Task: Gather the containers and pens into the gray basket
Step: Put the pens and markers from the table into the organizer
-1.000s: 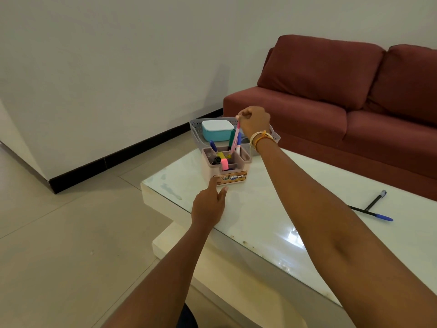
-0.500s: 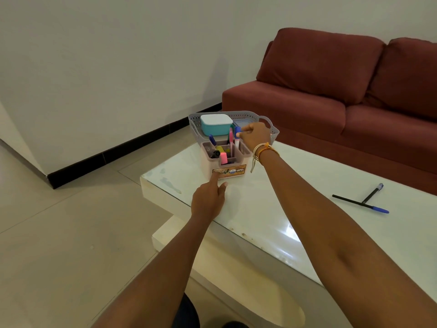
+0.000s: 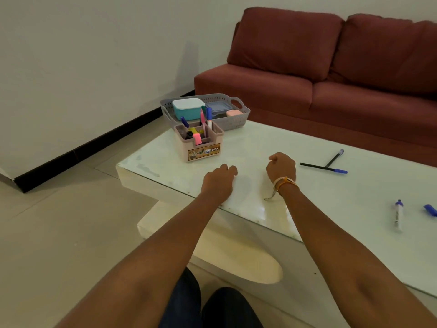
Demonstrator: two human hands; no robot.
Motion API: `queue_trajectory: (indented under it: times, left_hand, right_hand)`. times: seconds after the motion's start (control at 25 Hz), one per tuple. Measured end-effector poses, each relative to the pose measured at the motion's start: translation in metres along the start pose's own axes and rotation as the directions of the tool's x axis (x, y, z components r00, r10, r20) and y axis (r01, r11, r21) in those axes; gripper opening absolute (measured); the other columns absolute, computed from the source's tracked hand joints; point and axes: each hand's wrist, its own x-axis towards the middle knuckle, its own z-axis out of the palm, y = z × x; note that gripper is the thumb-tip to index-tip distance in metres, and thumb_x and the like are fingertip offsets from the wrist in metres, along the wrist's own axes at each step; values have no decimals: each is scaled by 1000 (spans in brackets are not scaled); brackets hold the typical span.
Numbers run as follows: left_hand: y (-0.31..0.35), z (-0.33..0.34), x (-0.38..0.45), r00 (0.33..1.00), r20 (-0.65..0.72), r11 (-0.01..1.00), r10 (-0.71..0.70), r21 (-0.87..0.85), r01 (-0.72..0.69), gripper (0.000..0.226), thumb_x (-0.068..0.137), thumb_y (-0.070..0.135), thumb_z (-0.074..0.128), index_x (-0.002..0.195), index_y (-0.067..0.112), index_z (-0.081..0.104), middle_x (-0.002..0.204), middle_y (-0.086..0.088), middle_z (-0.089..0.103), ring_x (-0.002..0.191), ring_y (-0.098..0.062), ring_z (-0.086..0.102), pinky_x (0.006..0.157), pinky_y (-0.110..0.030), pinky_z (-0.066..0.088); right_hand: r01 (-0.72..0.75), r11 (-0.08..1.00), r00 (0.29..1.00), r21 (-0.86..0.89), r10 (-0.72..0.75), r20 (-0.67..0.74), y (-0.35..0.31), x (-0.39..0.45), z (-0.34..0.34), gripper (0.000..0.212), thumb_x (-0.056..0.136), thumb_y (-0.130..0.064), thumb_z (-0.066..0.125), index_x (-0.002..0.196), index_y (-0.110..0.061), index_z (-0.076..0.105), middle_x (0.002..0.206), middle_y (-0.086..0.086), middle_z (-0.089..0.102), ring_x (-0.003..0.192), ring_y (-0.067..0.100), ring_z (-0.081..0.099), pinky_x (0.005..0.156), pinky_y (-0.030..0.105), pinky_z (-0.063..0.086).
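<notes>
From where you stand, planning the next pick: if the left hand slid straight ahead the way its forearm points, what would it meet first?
Likely the pink plastic pen organiser. The left hand lies on the white glass table with bare tabletop between them, though depth is hard to judge.

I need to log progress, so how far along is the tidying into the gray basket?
Partly done. The gray basket already holds a teal box, a clear lidded container and a small pink container. Nothing is in hand: the left hand and right hand are both empty. Left: the pen organizer stands outside the basket, and two crossed pens, a white marker and a blue item lie loose on the table.
</notes>
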Motion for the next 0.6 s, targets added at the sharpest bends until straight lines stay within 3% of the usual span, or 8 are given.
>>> queue_trajectory:
  times: [0.28, 0.44, 0.52, 0.6]
  left_hand:
    - [81, 36, 45, 991, -35, 973, 132, -186, -136, 28, 92, 11, 43, 116, 19, 57, 106, -6, 57, 89, -27, 62, 71, -32, 41]
    - [83, 44, 63, 998, -19, 905, 57, -422, -59, 21, 91, 17, 50, 109, 18, 61, 87, -1, 58, 80, -21, 56, 72, -28, 40]
    - [73, 44, 69, 1000, -9, 861, 30, -508, -30, 19, 89, 15, 54, 105, 16, 63, 67, 7, 48, 72, -15, 48, 68, -25, 35]
    - [69, 44, 68, 999, -4, 844, 48, -534, -43, 18, 88, 13, 54, 103, 15, 63, 63, 10, 42, 70, -14, 46, 66, -24, 33]
  right_hand:
    - [-194, 921, 950, -339, 91, -298, 100, 31, -59, 39, 74, -7, 57, 113, -7, 61, 119, 17, 50, 112, 37, 47, 89, 44, 45]
    - [-315, 825, 943, -469, 217, -252, 122, 56, -67, 43, 84, -17, 47, 126, -11, 50, 138, 12, 44, 130, 33, 37, 103, 49, 31]
    - [-305, 806, 949, -507, 215, -230, 124, 61, -64, 37, 86, -16, 42, 122, -11, 53, 130, 13, 50, 126, 33, 41, 102, 49, 31]
    - [-265, 821, 959, -505, 170, -226, 126, 57, -62, 34, 88, -12, 42, 120, -10, 52, 122, 17, 53, 118, 36, 47, 98, 48, 35]
